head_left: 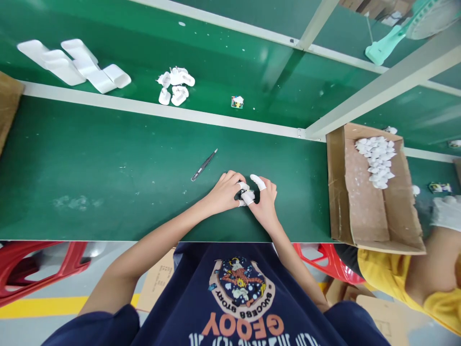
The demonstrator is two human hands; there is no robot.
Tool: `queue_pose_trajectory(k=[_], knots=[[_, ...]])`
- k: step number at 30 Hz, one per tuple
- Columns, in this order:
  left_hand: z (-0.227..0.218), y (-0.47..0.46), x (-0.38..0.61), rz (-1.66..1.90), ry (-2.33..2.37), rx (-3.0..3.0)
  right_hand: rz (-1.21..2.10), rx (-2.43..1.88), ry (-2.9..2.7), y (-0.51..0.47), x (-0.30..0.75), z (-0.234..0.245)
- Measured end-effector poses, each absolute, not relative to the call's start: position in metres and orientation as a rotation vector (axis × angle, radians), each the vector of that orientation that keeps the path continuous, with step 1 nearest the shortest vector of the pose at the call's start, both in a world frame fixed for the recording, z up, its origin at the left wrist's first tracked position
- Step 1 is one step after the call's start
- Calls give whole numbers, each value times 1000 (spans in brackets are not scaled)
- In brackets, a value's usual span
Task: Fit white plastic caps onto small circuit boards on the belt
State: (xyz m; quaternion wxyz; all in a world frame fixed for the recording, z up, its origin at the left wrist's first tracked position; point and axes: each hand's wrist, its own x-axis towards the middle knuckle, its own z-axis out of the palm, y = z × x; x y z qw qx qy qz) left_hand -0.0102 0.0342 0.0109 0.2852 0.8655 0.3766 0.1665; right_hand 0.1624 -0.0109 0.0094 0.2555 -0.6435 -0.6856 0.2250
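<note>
White finger cots cover the thumb and index fingertips of both my hands. My left hand (pixel 226 194) is closed around a small white and dark piece (pixel 248 194), apparently a little circuit board with a white part, just above the green bench. From the other side my right hand (pixel 266 201) meets it: the thumb touches the piece while the index finger stands away, stretched out. Fingers hide much of the piece. Beyond my left hand lies a pair of dark tweezers (pixel 204 165), angled on the bench.
A cardboard box (pixel 367 216) with many white parts stands on the right, beside a co-worker's gloved hand (pixel 446 211). Behind a white rail lie white curved covers (pixel 74 65), several small white parts (pixel 176 85) and a small circuit board (pixel 237 102). A white post (pixel 382 81) rises at right.
</note>
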Motion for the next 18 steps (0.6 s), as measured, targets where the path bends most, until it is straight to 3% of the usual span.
queue_pose_trajectory(k=[18], knots=[[12, 35, -10, 467, 1001, 2310, 614, -1776, -1889, -10, 163, 7]])
